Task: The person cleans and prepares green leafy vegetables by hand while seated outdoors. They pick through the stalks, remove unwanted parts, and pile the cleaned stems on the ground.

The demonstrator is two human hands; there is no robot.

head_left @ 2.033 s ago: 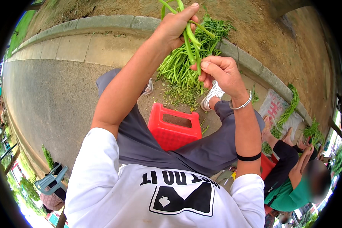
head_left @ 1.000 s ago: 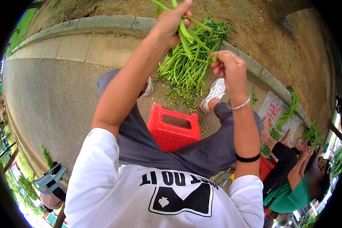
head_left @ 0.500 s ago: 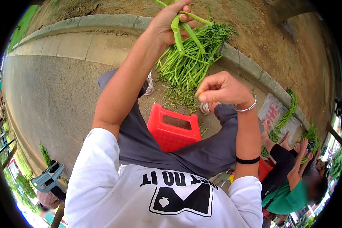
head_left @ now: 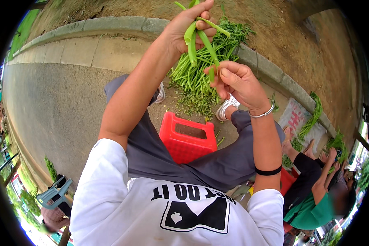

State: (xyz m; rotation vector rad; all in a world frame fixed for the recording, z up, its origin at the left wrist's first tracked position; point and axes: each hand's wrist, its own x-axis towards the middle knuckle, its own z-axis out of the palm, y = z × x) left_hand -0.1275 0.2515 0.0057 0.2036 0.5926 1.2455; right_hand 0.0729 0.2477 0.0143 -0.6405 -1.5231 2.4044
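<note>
My left hand [head_left: 188,29] is closed round a few thick green vegetable stalks [head_left: 191,51], whose cut ends look hollow and point down toward me. My right hand [head_left: 242,87] is at the tip of the longest stalk, thumb and index finger pinched on its end. A short green piece [head_left: 211,75] hangs by those fingers, with a thin strand beside it. Beyond and below the hands, a heap of long-stemmed leafy greens [head_left: 192,78] lies on the ground, leaves toward the kerb. Small green trimmings [head_left: 197,104] are scattered at its near side.
Between my knees stands a red plastic stool [head_left: 184,151]. A stone kerb [head_left: 270,74] runs behind the heap, with bare soil beyond. At the right, a person in a green top [head_left: 313,213] sits near more greens [head_left: 311,123] on a pale sheet. A grey-green chair [head_left: 55,194] is at lower left.
My right hand has risen from in front of the heap to the lower end of a stalk and now pinches it. My left hand keeps the stalks, shifted slightly right.
</note>
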